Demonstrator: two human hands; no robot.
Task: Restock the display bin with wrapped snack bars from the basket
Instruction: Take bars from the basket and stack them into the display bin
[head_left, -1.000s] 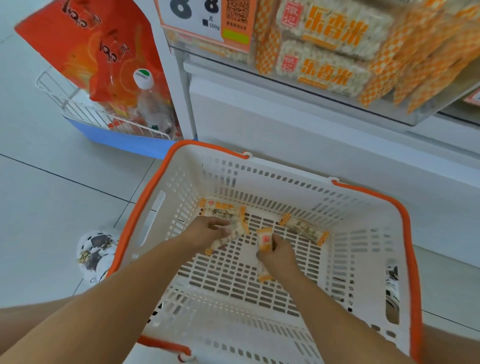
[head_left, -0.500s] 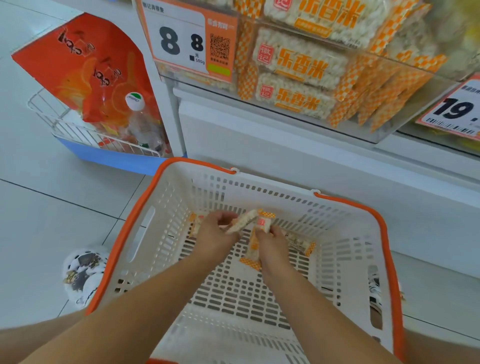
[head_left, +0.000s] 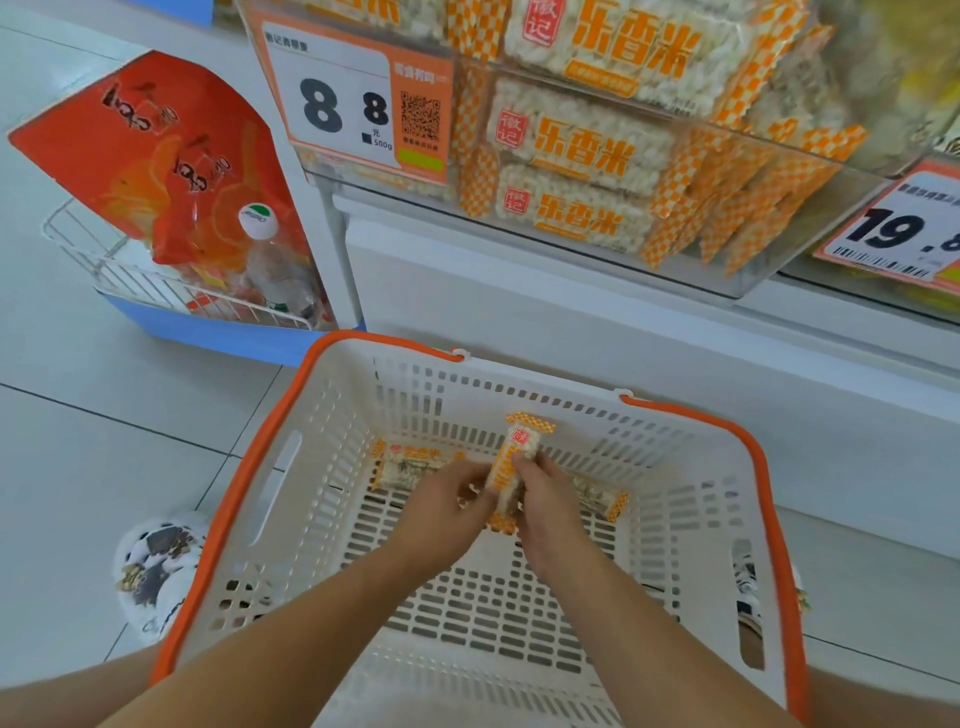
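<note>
A white basket (head_left: 291, 499) with an orange rim sits on the floor below me. Both hands are inside it, close together. My right hand (head_left: 545, 499) grips an upright wrapped snack bar (head_left: 519, 447) with orange checked ends. My left hand (head_left: 447, 499) holds bars pressed against it; how many are bunched between the hands I cannot tell. One bar (head_left: 410, 462) lies on the basket floor at the far left, another (head_left: 602, 496) at the far right, partly hidden by my right hand. The clear display bin (head_left: 587, 156) above holds several of the same bars.
An orange price card (head_left: 358, 104) reading 8.8 hangs on the bin's left front. A second price card (head_left: 898, 228) hangs to the right. A wire rack (head_left: 130, 280) with red snack bags and a bottle stands on the floor to the left. My patterned slippers (head_left: 156, 571) flank the basket.
Each hand picked up a bar from the basket floor, lifted it and brought it to the middle; the bars now stand upright together. The view has tilted up toward the bin.
</note>
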